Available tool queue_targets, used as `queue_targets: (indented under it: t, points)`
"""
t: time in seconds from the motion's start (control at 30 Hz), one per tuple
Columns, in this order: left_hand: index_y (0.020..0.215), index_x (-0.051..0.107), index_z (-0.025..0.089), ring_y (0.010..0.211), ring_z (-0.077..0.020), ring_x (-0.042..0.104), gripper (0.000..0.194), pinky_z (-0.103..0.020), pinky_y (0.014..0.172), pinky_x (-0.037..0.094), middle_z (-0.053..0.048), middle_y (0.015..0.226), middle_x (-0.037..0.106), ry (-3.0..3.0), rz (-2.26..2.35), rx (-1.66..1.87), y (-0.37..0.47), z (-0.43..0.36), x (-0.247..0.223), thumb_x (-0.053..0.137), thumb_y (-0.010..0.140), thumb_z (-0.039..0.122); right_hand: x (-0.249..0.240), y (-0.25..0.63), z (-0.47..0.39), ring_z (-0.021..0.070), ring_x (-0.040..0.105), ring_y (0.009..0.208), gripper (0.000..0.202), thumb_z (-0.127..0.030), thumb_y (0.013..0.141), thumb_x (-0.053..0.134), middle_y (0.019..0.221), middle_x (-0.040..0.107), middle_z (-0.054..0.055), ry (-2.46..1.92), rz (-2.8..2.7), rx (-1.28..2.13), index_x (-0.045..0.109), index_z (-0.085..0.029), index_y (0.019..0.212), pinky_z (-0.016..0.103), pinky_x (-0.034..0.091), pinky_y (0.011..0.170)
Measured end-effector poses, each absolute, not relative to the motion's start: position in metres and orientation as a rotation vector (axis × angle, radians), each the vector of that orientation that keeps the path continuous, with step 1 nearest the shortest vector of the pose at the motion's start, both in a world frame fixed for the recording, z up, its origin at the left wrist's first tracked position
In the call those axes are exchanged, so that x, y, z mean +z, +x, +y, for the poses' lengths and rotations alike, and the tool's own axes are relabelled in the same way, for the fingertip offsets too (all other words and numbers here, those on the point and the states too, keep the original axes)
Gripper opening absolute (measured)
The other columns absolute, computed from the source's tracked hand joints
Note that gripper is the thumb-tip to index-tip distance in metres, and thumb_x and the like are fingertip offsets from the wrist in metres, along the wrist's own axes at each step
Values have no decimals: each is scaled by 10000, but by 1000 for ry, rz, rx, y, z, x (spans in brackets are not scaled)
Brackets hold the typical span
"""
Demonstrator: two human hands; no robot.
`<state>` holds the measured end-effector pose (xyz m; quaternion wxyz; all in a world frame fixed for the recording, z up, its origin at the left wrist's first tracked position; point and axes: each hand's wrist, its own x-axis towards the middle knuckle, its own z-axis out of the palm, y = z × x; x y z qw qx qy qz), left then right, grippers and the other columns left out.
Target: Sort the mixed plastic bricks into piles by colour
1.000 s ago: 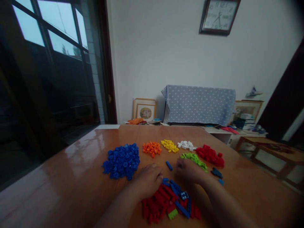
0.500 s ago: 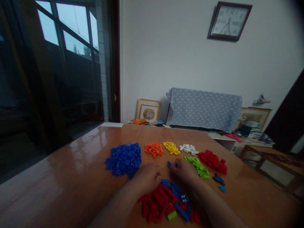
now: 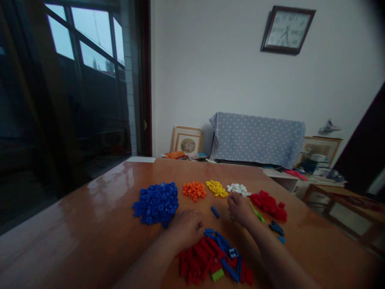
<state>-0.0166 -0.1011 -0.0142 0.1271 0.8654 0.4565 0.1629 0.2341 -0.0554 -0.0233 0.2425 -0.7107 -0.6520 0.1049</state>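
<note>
My left hand (image 3: 187, 226) rests with curled fingers between the pile of blue round pieces (image 3: 156, 202) and the mixed heap of red bricks (image 3: 195, 263). What it holds, if anything, is hidden. Over the lime green pieces (image 3: 258, 213) is my right hand (image 3: 239, 208), its fingers closed and covering most of that pile; I cannot make out anything in them. A single long blue brick (image 3: 215, 212) lies alone on the table between both hands. In the near heap are also blue bricks (image 3: 230, 269) and one green brick (image 3: 217, 275).
Along the far side of the wooden table (image 3: 75, 233) sit piles of orange pieces (image 3: 194, 190), yellow pieces (image 3: 216, 188), white pieces (image 3: 237, 189) and red pieces (image 3: 269, 205). Dark blue pieces (image 3: 276, 228) lie at the right. Behind stands a cloth-covered object (image 3: 257, 138).
My right hand has let go of the long blue brick, leaving it on the table, and has moved right and away from me over the green pile. My left hand has hardly moved.
</note>
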Motion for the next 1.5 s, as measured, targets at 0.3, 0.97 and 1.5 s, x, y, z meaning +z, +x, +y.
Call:
queue_targets:
  t: [0.3, 0.97, 1.5]
  points:
    - [766, 630, 214, 801, -181, 583, 101, -265, 703, 415, -45, 872, 645, 2540, 1387, 477, -14, -102, -18, 537, 781, 251, -32, 244, -58, 126, 517, 567, 138, -225, 847, 460, 662, 626, 33, -1981, -1768, 321, 557, -175, 763, 234, 244, 519]
    - [852, 584, 236, 855, -184, 564, 87, -276, 729, 390, -13, 908, 629, 2432, 1353, 593, -13, -97, -21, 531, 864, 304, 11, 184, -115, 156, 569, 788, 140, -273, 810, 612, 885, 659, 22, -1371, -2367, 443, 718, -222, 887, 220, 364, 690]
    - [1121, 582, 240, 1088, -228, 555, 286, -328, 913, 407, -63, 1145, 616, 2424, 1381, 747, -13, -99, -13, 532, 877, 380, -28, 223, -64, 156, 595, 664, 204, -297, 823, 566, 751, 708, 37, -1781, -1897, 359, 713, -160, 853, 238, 338, 586]
